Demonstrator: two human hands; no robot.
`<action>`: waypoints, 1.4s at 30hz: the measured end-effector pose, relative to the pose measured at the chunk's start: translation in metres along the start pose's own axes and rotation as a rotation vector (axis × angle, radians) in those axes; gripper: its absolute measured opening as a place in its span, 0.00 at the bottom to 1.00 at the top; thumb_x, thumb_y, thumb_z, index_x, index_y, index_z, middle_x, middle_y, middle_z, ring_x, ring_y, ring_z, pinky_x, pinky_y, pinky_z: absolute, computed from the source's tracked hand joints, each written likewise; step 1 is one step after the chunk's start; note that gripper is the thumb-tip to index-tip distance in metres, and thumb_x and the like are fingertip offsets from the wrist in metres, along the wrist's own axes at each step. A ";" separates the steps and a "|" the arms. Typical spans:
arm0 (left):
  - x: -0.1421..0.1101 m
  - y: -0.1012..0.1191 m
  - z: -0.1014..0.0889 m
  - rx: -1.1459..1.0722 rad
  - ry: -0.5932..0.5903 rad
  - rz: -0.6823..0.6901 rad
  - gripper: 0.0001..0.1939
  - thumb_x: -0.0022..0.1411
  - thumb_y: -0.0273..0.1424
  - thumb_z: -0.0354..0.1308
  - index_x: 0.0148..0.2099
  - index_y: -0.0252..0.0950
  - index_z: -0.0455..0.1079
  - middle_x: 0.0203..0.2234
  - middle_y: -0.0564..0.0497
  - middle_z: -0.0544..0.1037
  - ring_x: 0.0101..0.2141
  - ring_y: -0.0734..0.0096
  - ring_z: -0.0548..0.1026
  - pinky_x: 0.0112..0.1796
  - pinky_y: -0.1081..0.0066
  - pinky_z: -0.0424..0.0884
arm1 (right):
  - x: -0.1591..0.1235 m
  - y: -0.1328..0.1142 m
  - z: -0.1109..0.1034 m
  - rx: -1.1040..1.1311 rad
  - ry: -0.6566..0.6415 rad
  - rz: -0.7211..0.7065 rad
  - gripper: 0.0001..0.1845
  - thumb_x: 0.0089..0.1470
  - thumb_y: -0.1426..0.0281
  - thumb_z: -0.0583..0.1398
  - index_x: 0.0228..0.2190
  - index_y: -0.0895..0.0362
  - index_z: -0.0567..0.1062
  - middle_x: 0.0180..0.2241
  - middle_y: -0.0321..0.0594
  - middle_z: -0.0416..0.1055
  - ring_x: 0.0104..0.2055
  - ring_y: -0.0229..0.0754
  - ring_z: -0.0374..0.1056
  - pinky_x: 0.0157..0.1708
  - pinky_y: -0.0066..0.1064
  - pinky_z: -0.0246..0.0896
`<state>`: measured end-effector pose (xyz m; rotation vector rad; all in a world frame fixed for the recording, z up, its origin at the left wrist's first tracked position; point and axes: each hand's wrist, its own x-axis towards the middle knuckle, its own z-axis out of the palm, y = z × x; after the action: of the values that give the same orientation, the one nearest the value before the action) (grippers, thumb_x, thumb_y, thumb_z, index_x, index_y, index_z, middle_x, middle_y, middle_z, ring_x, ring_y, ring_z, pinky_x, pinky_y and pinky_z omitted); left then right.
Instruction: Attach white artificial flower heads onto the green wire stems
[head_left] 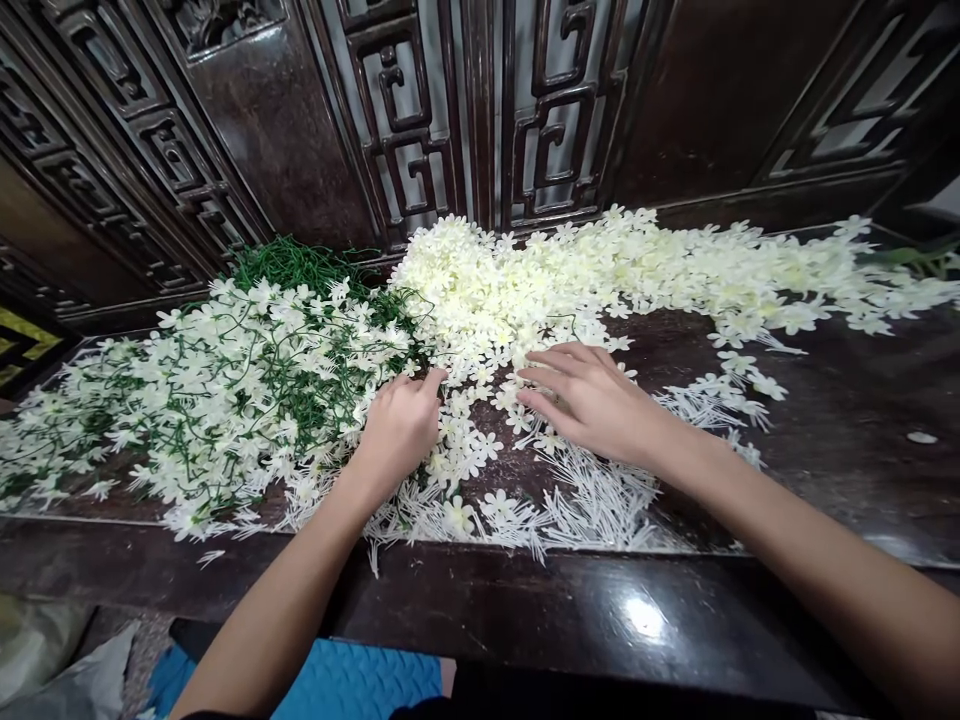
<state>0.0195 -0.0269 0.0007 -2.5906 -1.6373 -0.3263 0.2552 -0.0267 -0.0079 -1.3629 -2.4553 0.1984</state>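
My left hand (401,425) rests on the dark wooden bench (840,430) with its fingers curled together, pinching among loose white artificial flowers (480,440); what it holds is hidden. Just to its right, my right hand (592,400) lies palm down with fingers stretched out flat over the flowers, holding nothing. A big heap of loose cream-white flower heads (637,270) runs across the back of the bench. Left of my hands lies a pile of green wire stems with flowers fitted on them (225,400). Thin white plastic pins (592,500) are scattered near the front edge.
A carved dark wooden backrest (420,130) rises right behind the flower heaps. The bench's glossy front rail (570,610) runs below my forearms. Blue padded cloth (352,680) shows under the rail, with a pale bag (45,650) at the lower left.
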 end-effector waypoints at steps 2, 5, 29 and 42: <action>0.001 0.002 0.000 -0.065 0.012 -0.012 0.18 0.61 0.19 0.45 0.51 0.28 0.67 0.24 0.44 0.76 0.24 0.66 0.72 0.26 0.64 0.72 | 0.000 0.001 -0.002 -0.036 0.057 0.050 0.28 0.63 0.57 0.48 0.49 0.64 0.74 0.56 0.54 0.65 0.59 0.63 0.56 0.56 0.62 0.51; 0.002 0.006 -0.002 -0.285 0.086 0.005 0.13 0.62 0.20 0.47 0.47 0.30 0.67 0.30 0.43 0.76 0.29 0.66 0.74 0.27 0.67 0.73 | 0.001 0.002 -0.005 -0.054 0.076 0.192 0.30 0.62 0.54 0.48 0.53 0.62 0.70 0.61 0.56 0.56 0.62 0.70 0.49 0.53 0.71 0.47; 0.004 0.009 -0.009 -0.482 0.255 0.042 0.11 0.60 0.22 0.55 0.46 0.32 0.70 0.37 0.46 0.77 0.34 0.70 0.76 0.37 0.66 0.79 | 0.007 0.023 -0.024 0.780 0.525 0.249 0.13 0.52 0.72 0.60 0.41 0.58 0.74 0.43 0.45 0.73 0.46 0.46 0.71 0.51 0.45 0.68; 0.005 0.007 -0.009 -0.635 0.178 -0.095 0.06 0.60 0.25 0.56 0.39 0.32 0.73 0.36 0.45 0.77 0.35 0.68 0.77 0.39 0.62 0.79 | 0.006 0.031 -0.023 0.752 0.563 0.249 0.14 0.53 0.72 0.59 0.43 0.58 0.70 0.47 0.45 0.70 0.43 0.43 0.73 0.49 0.38 0.71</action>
<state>0.0268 -0.0269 0.0112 -2.7660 -1.8175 -1.2230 0.2852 -0.0063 0.0062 -1.1538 -1.5076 0.6243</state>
